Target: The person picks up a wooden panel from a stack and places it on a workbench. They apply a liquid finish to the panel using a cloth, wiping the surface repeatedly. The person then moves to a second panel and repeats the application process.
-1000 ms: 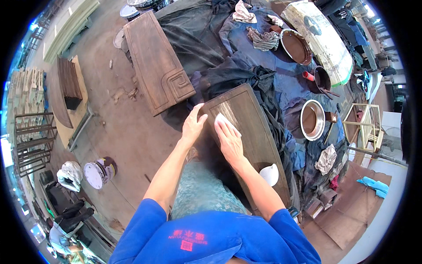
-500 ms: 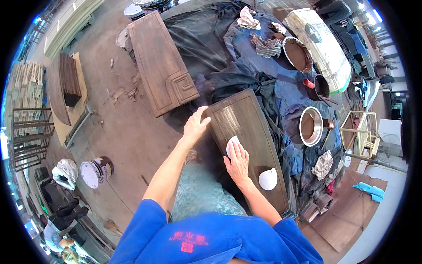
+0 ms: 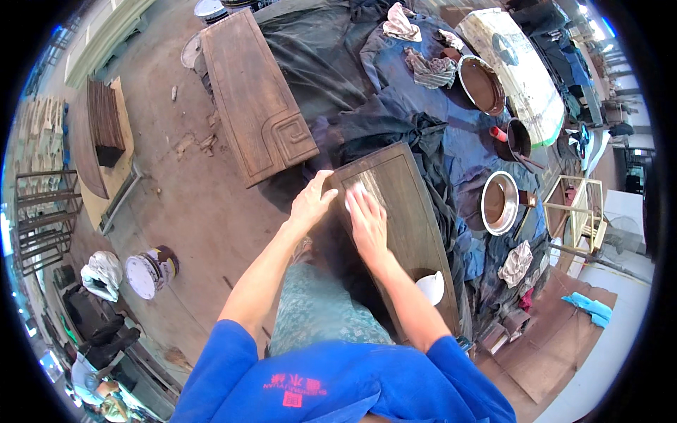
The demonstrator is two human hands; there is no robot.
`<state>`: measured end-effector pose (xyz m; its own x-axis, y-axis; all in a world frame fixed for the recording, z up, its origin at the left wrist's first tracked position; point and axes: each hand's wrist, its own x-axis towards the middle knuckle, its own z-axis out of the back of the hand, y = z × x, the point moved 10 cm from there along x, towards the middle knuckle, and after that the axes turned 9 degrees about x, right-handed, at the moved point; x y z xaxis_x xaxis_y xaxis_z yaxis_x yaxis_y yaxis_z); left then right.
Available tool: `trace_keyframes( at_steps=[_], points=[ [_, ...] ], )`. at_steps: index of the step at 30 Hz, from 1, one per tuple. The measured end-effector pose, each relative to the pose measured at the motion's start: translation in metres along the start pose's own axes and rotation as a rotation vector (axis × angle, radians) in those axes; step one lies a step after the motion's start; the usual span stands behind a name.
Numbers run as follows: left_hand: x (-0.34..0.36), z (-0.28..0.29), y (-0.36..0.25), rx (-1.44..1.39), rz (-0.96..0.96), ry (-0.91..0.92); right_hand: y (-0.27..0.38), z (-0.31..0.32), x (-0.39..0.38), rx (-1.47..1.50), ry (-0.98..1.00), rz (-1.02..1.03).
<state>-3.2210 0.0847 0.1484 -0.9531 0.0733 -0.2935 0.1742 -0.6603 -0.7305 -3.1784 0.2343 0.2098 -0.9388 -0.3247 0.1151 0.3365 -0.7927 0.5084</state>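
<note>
A dark brown wooden panel lies lengthwise in front of me, a pale streak near its far end. My left hand grips its far left corner, thumb and fingers at the edge. On the panel's face, my right hand presses down a white sanding disc, mostly hidden beneath the fingers. Another white disc rests near the panel's close end, partly behind my right forearm. Beyond the left hand is a second brown panel with a carved angular scroll at its near corner.
Dark cloths spread under and behind the panels. To the right sit a steel bowl of brown liquid, a brown-stained basin, a dark pot and crumpled rags. A paint bucket stands on the floor at left.
My right hand has slid the white disc away from me and left along the panel, onto the pale streak. My left hand stays at the corner.
</note>
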Motion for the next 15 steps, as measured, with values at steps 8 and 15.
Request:
trace_keyframes(
  at_steps=[8, 15],
  points=[
    [0.000, 0.002, 0.000, 0.038, -0.067, -0.069, -0.005, 0.004, -0.067, -0.010, 0.030, -0.045],
    [0.003, -0.003, 0.004, 0.023, 0.011, -0.045, 0.007, 0.006, 0.026, 0.019, -0.035, 0.014]
  ],
)
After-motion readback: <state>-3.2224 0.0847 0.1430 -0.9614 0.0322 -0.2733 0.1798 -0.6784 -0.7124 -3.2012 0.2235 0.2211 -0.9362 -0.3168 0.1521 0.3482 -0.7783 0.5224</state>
